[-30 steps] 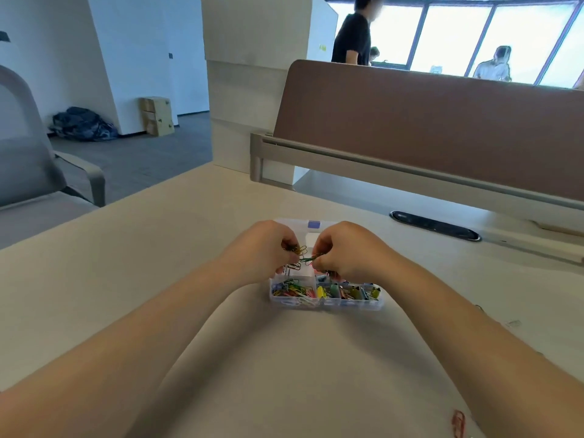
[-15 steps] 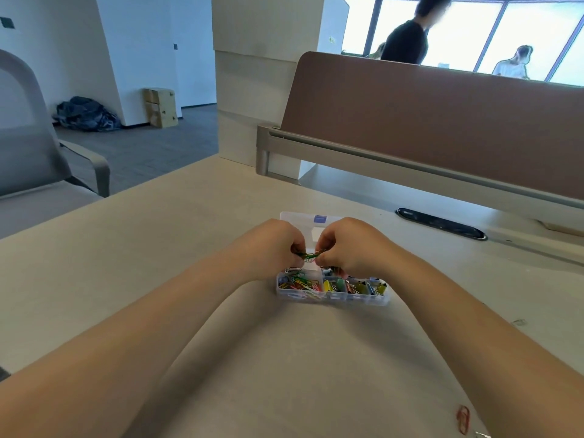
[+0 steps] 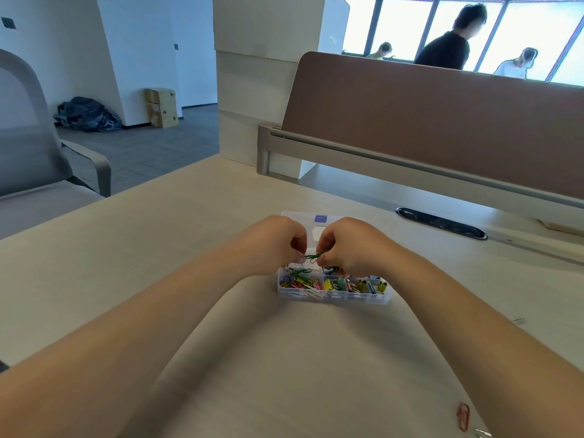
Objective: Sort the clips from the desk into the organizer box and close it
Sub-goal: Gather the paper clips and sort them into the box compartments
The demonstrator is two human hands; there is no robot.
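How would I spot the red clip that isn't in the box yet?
Start at the pale desk, then look to the view's bottom right corner, beside the right forearm. There lies the red paper clip, far nearer than the clear organizer box; its closest neighbour is a silvery clip, not red.

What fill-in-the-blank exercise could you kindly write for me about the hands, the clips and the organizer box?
1. The left hand and right hand pinch a ____ clip over the organizer box.
2. The box's clear lid lies ____.
3. A ____ paper clip lies loose on the desk by the right forearm.
4. The binder clips sit in the box's ____ compartments.

Missing words: green, open, red, right.
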